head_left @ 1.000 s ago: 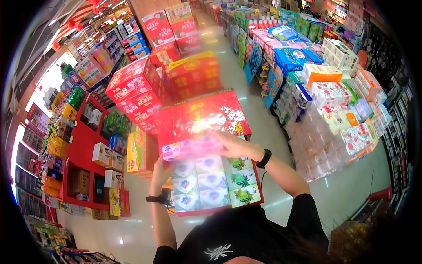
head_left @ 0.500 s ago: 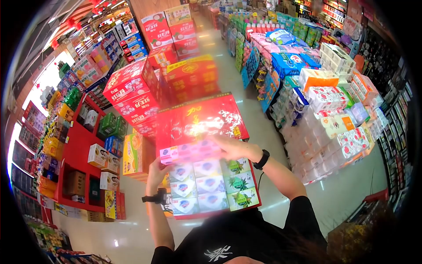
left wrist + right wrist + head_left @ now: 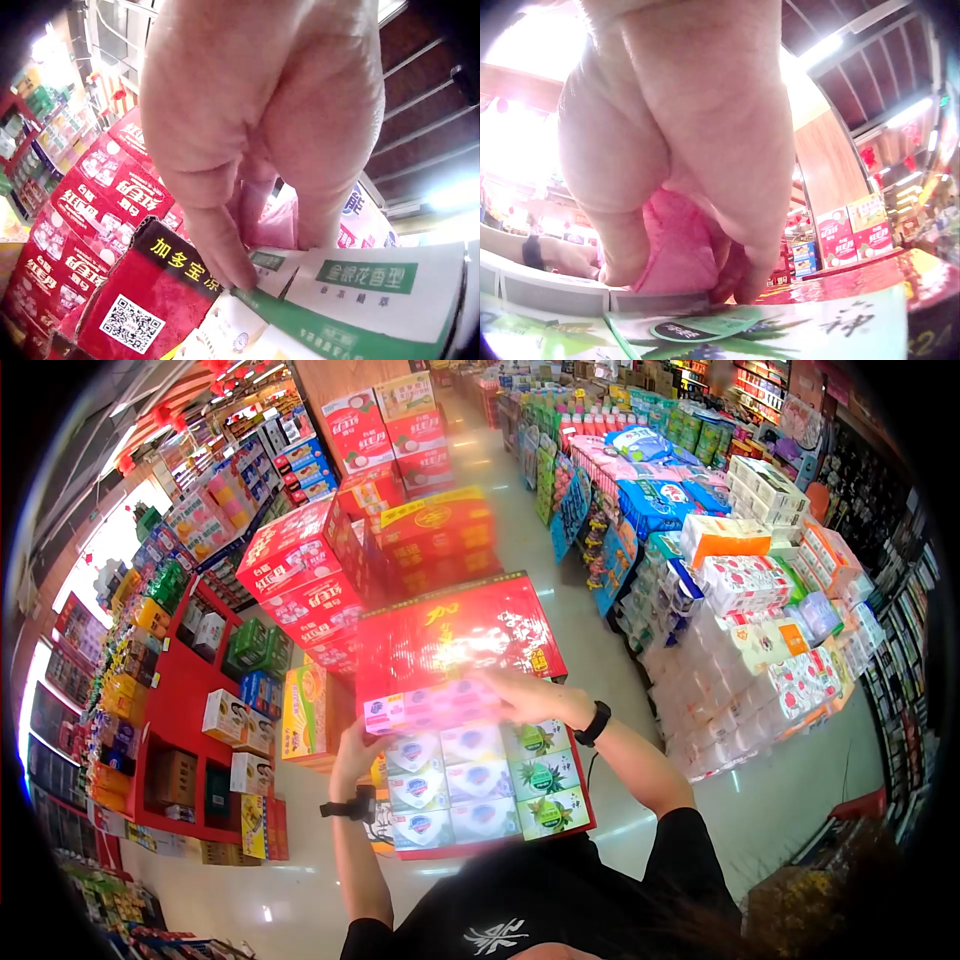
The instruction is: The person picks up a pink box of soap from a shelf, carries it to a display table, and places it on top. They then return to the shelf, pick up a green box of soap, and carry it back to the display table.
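Observation:
A row of pink soap packs (image 3: pixel 440 703) lies across the back of the white and green soap boxes (image 3: pixel 480 780), against the large red carton (image 3: pixel 460 625). The left hand (image 3: pixel 358 752) is at the row's left end; in the left wrist view the thumb and fingers of that hand (image 3: pixel 262 127) reach down around something pink. From the right, the right hand (image 3: pixel 525 697) holds the row. Its thumb and fingers (image 3: pixel 682 150) straddle a pink pack (image 3: pixel 679 251) in the right wrist view, just above the boxes. Fingertips are partly hidden.
Stacked red cartons (image 3: pixel 310 575) stand at the back left, with a yellow-green box (image 3: pixel 305 710) beside the red carton. Red shelving (image 3: pixel 180 710) is further left. Across the aisle on the right are tissue packs (image 3: pixel 735 580) in plastic wrap.
Compared with one second ago, the head view has shifted slightly, so the boxes and hands appear a little to the left. Both hands keep their places at the pink row.

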{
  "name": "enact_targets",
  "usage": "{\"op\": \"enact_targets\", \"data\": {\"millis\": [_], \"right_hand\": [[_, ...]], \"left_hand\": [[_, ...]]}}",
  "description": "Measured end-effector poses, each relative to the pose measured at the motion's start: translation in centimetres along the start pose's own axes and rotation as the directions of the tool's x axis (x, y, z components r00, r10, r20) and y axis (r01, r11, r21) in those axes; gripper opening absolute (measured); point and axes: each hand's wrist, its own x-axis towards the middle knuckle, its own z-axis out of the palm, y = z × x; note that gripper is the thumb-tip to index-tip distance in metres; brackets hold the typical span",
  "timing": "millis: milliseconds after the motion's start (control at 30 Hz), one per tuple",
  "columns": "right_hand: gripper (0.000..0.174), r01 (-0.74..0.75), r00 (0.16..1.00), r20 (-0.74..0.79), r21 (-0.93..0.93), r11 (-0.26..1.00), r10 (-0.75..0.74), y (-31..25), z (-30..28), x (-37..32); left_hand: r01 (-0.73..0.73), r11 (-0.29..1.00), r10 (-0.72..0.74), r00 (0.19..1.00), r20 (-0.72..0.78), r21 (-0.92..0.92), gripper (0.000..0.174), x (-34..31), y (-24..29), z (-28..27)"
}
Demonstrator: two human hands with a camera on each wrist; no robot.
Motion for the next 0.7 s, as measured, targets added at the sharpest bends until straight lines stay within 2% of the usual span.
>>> {"op": "enact_targets", "data": {"millis": [167, 467, 567, 700], "right_hand": [[0.071, 0.050, 0.998, -0.049, 0.016, 0.999, -0.050, 0.2, 0.4, 0.0], [0.072, -0.011, 0.998, -0.062, 0.010, 1.000, 0.012, 0.0, 0.7, 0.0], [0.082, -0.012, 0.998, -0.055, 0.056, 0.998, 0.015, 0.3, 1.0, -0.1], [0.095, -0.127, 0.992, 0.005, 0.127, 0.984, 0.127, -2.9, -1.1, -0.7]], "left_hand": [[-0.014, 1.000, 0.014, 1.000, 0.009, 0.008, 0.032, 0.1, -0.2, 0.0], [-0.007, 0.999, 0.007, 1.000, -0.004, 0.049, 0.035, -0.2, 0.2, 0.1], [-0.015, 1.000, 0.015, 1.000, -0.008, 0.020, 0.034, -0.5, 0.8, 0.5], [-0.005, 1.000, 0.005, 1.000, 0.009, -0.014, 0.050, -0.1, -0.9, -0.2]]}}
